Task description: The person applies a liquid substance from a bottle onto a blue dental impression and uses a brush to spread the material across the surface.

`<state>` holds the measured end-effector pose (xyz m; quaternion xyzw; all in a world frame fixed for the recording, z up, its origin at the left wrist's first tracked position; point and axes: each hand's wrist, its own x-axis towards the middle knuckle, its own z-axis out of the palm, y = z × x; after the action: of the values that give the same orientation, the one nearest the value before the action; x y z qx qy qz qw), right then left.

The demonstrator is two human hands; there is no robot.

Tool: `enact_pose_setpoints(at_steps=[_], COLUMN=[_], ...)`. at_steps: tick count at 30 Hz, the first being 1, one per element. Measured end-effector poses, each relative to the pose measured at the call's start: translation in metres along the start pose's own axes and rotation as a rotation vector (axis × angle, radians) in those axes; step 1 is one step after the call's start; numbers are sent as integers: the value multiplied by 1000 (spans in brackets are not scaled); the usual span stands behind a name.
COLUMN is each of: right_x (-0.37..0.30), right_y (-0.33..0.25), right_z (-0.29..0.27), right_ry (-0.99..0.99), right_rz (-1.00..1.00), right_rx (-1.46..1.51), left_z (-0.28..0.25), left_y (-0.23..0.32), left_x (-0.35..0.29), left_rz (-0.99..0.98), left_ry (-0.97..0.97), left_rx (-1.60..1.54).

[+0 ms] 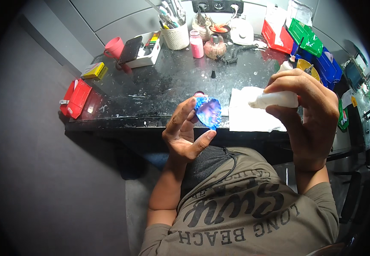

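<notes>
My left hand (185,132) grips the edges of a blue and pink dental mould (209,112) between thumb and fingers. Its hollow, scalloped side shows, brightly lit, just off the table's front edge. In my right hand (311,113) is a small white squeeze bottle (276,100), pinched between thumb and fingers. The bottle lies tilted almost level, its narrow end pointing left to the mould but apart from it. Below the bottle a white paper sheet (251,119) is spread on the table. A small black cone-shaped cap (213,74) stands farther back.
On the black table (150,91) stand a tool cup (176,36), a pink jar (197,45), a glass burner-like bottle (215,47) and a white tray (146,57). A red case (76,99) sits at left. Red, green and blue bins (306,37) line the right back.
</notes>
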<state>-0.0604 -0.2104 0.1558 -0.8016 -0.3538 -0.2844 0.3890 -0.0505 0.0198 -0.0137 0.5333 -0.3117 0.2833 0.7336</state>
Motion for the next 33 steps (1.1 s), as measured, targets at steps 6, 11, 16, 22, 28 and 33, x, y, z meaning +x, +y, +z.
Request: enact_pose_setpoints(at_steps=[6,11,16,22,28,33], right_x=[8,12,10,6,4,-7], right_y=[12,74,126,159,160,184], right_z=[-2,9,24,28,54,67], right_ry=[-5,12,39,40,-29,-225], right_rz=[-61,278,426,547,379,500], right_rx=[13,515,807,883,87,-94], left_z=[4,1,-2,-7,-9,-11], left_y=[5,6,8,6,-2,-9], left_x=[4,9,13,15,13,14], left_rz=[-42,-257,-414,-507,-598,-640], left_ry=[25,90,91,93,207,234], left_rx=[-39,-207,-278,-226,-312,-304])
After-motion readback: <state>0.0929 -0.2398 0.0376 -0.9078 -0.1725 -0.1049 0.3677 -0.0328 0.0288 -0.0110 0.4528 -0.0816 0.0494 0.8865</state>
